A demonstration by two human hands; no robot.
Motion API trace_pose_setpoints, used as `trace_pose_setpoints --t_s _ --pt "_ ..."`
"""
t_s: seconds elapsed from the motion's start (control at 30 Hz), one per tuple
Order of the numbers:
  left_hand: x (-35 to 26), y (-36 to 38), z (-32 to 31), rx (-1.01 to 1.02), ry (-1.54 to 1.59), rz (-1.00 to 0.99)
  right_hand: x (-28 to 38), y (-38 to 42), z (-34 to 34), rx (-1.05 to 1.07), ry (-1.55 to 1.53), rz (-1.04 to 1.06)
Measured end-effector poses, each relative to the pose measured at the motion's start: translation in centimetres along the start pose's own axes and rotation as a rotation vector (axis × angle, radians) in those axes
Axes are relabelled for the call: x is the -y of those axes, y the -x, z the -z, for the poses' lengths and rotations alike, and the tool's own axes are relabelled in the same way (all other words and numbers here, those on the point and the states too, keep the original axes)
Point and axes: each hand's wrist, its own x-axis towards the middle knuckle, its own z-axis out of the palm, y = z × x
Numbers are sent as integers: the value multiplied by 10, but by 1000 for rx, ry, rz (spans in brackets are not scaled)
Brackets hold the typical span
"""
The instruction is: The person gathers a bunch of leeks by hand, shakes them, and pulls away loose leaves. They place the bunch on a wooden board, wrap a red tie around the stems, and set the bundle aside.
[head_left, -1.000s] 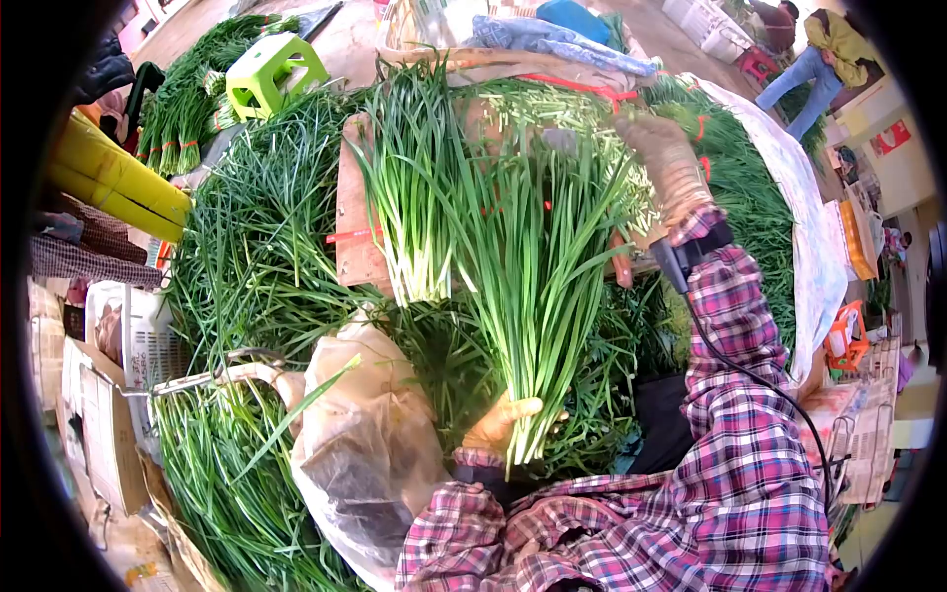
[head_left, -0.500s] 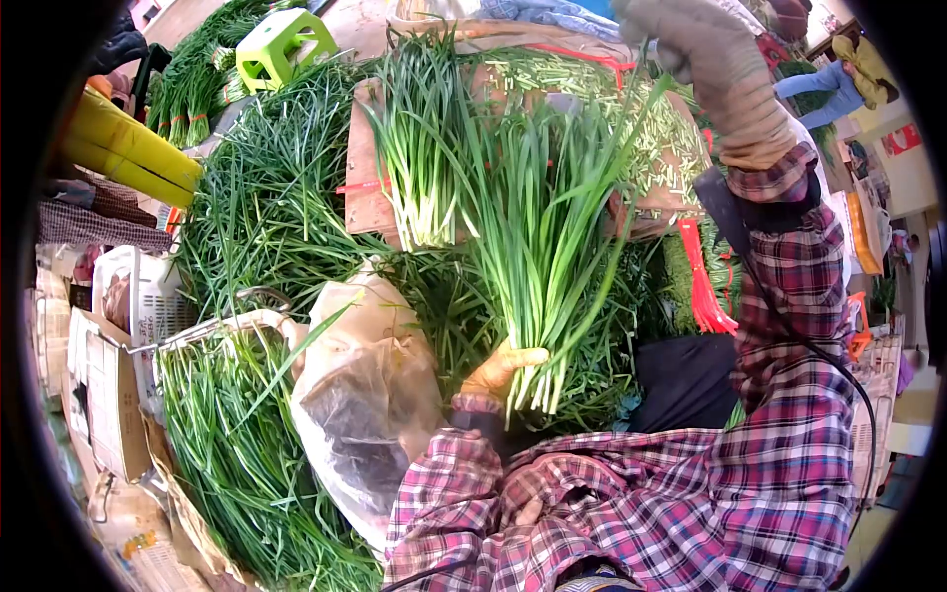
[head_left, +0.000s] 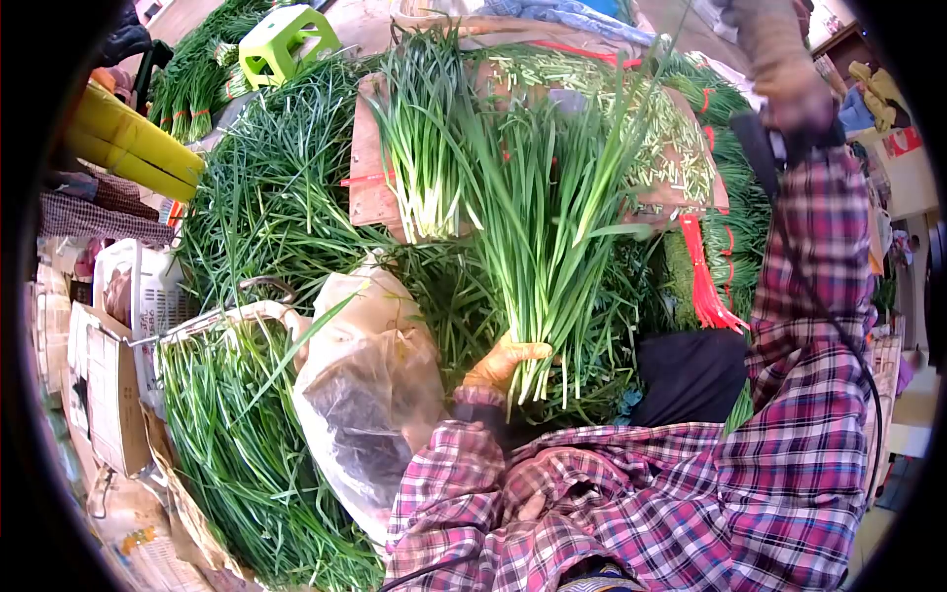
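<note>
Low in the centre, my left hand (head_left: 505, 365), in a yellowish glove, is wrapped round the white lower stems of a bunch of green stalks (head_left: 538, 247), whose leaves fan out upward. My right hand (head_left: 774, 44), in a grey-brown glove, is raised at the upper right, away from the bunch; its fingers are blurred and cut by the top edge. A second bunch of stalks (head_left: 424, 148) lies on the wooden board (head_left: 373, 202), left of the held one. One loose stalk leans along the held bunch's right side.
Cut stem pieces (head_left: 671, 148) cover the board's right part. Red ties (head_left: 705, 281) hang at its right edge. Loose greens (head_left: 276, 168) are heaped at left, near a green stool (head_left: 286, 44). A plastic-wrapped bundle (head_left: 365, 395) and crate (head_left: 143, 286) stand lower left. A person (head_left: 868, 99) is at far right.
My right hand has moved right and slightly up, away from the bunch. My left hand still holds the stems in nearly the same place. A stalk now slants at the bunch's right side.
</note>
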Motion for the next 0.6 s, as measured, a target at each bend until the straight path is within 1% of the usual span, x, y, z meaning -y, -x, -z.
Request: trace_pose_setpoints --t_s 0.03,0.1,0.17,0.2,0.23,0.3,0.43,0.5,0.57,0.6 --pt "-4 1 -4 10 29 26 8 -1 4 -11 -35 32" --pt "-1 -1 0 13 48 18 28 -4 10 -23 -106 103" --pt "6 -8 9 -25 30 21 49 -8 18 -42 -168 170" --pt "6 -8 7 -22 46 17 63 -10 22 -20 -45 49" --pt "5 -6 6 -12 70 47 71 -12 23 -9 -37 90" --pt "4 -6 5 -6 71 42 83 -10 18 54 -8 142" --pt "5 -7 7 14 39 16 108 1 -14 221 92 218" --pt "14 -14 17 -17 -1 -11 115 8 -40 319 157 265" --pt "12 -14 15 4 -8 -25 120 6 -74 403 226 316" --pt "13 -14 16 -31 -41 -34 124 16 -84 429 254 346"
